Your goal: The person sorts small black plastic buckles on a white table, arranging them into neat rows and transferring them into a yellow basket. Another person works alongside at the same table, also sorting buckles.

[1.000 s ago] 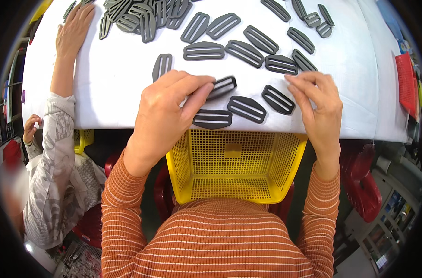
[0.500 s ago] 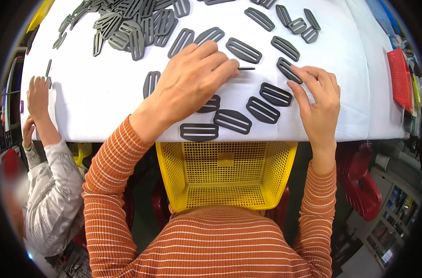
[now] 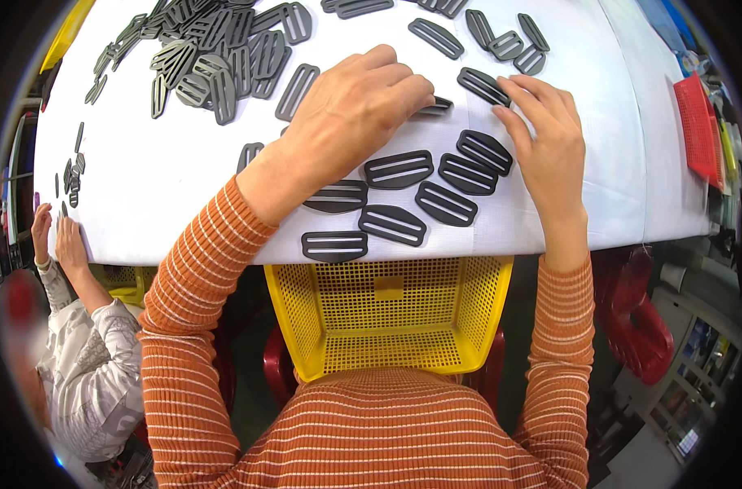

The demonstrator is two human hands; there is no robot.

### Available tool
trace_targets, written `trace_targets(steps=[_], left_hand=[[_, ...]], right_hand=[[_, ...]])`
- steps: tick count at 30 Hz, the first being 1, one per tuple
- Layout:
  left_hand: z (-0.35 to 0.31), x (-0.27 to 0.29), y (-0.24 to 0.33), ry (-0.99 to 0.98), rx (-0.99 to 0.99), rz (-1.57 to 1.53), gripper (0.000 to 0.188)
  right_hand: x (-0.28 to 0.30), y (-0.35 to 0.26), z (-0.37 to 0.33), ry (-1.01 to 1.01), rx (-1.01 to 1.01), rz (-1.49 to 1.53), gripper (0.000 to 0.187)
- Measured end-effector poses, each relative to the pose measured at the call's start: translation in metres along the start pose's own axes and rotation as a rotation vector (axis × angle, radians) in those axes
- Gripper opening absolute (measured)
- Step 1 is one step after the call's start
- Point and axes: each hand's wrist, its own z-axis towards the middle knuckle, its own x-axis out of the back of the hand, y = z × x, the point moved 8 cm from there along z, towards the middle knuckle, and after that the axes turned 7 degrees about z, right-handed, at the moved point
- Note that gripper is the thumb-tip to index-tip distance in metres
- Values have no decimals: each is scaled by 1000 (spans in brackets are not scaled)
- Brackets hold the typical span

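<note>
Black slide buckles with two slots lie on the white-covered table. My left hand (image 3: 351, 118) is closed over the middle, a slide buckle (image 3: 439, 106) showing partly past its fingertips; the rest is hidden. On the right, my right hand (image 3: 548, 138) has its thumb and fingers around the near end of another slide buckle (image 3: 482, 85), which rests on the cloth. Between my hands and the table's front edge lie several more, including one slide buckle (image 3: 398, 169) below my left hand and another (image 3: 484, 151) overlapping its neighbour.
A heap of slide buckles (image 3: 216, 65) spreads at the far left. A yellow perforated basket (image 3: 387, 314) sits between the table edge and my body. At the right edge stands a red basket (image 3: 697, 134). On the left, another person's hands (image 3: 71, 244) work near small dark pieces.
A slide buckle now lies below my left hand. The one at my right fingertips has come nearer, beside the others; my right hand has moved to a farther buckle. The co-worker's hands drew back.
</note>
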Motion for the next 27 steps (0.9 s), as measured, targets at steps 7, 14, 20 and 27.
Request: trace_targets(steps=[7, 14, 20, 27], left_hand=[[-7, 21, -23, 173, 193, -55, 14], [-58, 74, -61, 214, 575, -108, 12], [-32, 40, -29, 97, 316, 218, 22], [-33, 31, -38, 10, 387, 54, 17]], right_hand=[[5, 15, -3, -126, -231, -25, 12], [-3, -3, 21, -42, 24, 0, 12], [-60, -17, 68, -36, 262, -280, 16], [-46, 6, 46, -377, -593, 285, 17]])
